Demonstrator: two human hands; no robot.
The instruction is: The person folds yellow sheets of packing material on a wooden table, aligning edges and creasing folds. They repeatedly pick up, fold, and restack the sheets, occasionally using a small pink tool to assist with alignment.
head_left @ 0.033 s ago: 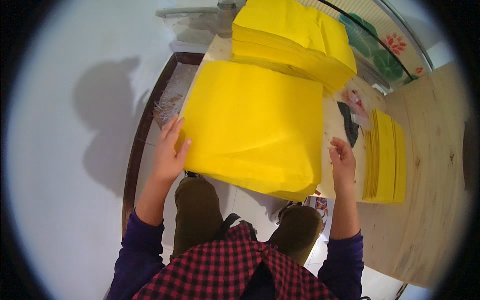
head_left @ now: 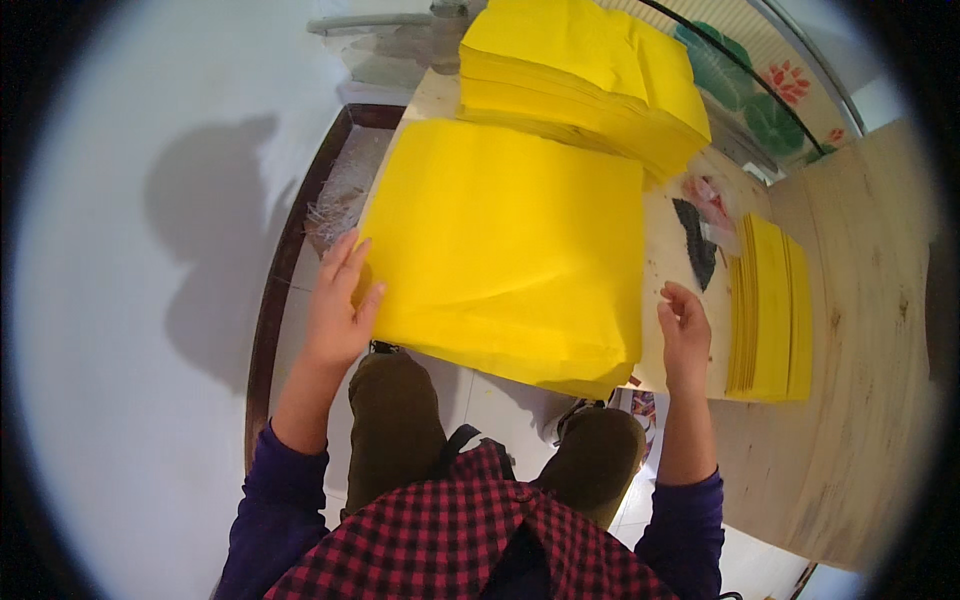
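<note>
A large yellow paper sheet [head_left: 510,250] lies flat on the table in front of me, its near edge hanging over the table's edge above my knees. My left hand [head_left: 335,310] rests flat against the sheet's left edge, fingers stretched out and thumb touching the paper. My right hand [head_left: 685,335] hovers just beside the sheet's right edge near the lower corner. Its fingers are loosely curled and hold nothing.
A tall stack of yellow sheets [head_left: 580,70] sits behind the large sheet. A pile of narrow folded yellow pieces [head_left: 770,310] lies to the right on the pale wooden tabletop [head_left: 860,400]. Between them are a dark scrap [head_left: 695,240] and a small plastic bag [head_left: 710,195]. A dark brown frame [head_left: 275,290] runs along the left.
</note>
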